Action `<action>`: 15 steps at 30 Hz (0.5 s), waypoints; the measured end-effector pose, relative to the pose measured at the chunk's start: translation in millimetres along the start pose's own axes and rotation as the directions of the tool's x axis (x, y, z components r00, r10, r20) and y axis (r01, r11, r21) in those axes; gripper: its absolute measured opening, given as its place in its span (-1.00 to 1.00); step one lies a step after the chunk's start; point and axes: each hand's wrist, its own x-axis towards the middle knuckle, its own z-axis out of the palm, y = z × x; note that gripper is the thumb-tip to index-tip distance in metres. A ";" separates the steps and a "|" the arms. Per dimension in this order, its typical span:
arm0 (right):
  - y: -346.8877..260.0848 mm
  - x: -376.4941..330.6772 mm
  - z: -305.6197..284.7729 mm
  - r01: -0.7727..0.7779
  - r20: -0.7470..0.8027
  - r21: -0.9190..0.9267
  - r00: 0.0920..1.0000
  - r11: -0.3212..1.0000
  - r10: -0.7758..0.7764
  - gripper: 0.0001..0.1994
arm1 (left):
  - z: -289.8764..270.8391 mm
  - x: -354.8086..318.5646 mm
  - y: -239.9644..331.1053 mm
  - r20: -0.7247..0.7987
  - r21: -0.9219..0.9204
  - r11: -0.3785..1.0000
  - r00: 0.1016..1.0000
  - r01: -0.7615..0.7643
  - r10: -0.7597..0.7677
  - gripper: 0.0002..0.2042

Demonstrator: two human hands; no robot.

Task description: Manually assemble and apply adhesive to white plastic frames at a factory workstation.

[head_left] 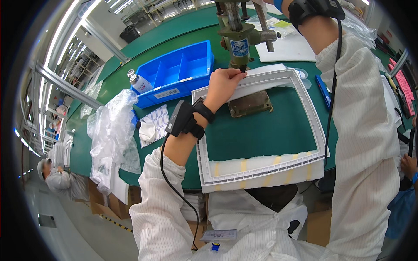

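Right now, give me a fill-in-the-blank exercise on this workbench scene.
1. The left hand pinches the top edge of the white rectangular ____ under the press head.
2. The compartment bin behind the left hand is ____ in colour.
3. The bench top showing through the frame's opening is ____.
4. The right hand is raised toward the press and out of ____.

Missing words: frame; blue; green; view

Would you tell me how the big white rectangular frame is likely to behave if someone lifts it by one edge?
The white frame is a thin border around a large open middle, so it would probably flex or twist. It looks like light moulded plastic, likely easy to lift. The left hand pinches its far edge under the press, suggesting it slides readily.
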 end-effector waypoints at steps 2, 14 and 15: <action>-0.3 -2.0 -6.4 0.057 0.001 -0.090 0.998 0.994 -0.057 -0.90 | -1.0 -0.7 0.8 0.013 0.011 1.000 1.000 0.007 -0.007 -0.74; -26.6 -30.0 -50.0 -0.177 -0.612 -0.034 0.782 0.984 0.120 -0.86 | 2.7 -3.0 -1.8 -0.009 0.020 1.000 1.000 -0.012 0.012 -0.72; -34.9 -36.2 -59.5 -0.178 -0.610 -0.032 0.783 0.983 0.122 -0.86 | 2.5 -3.6 -1.5 -0.008 0.038 0.999 1.000 0.005 -0.005 -0.71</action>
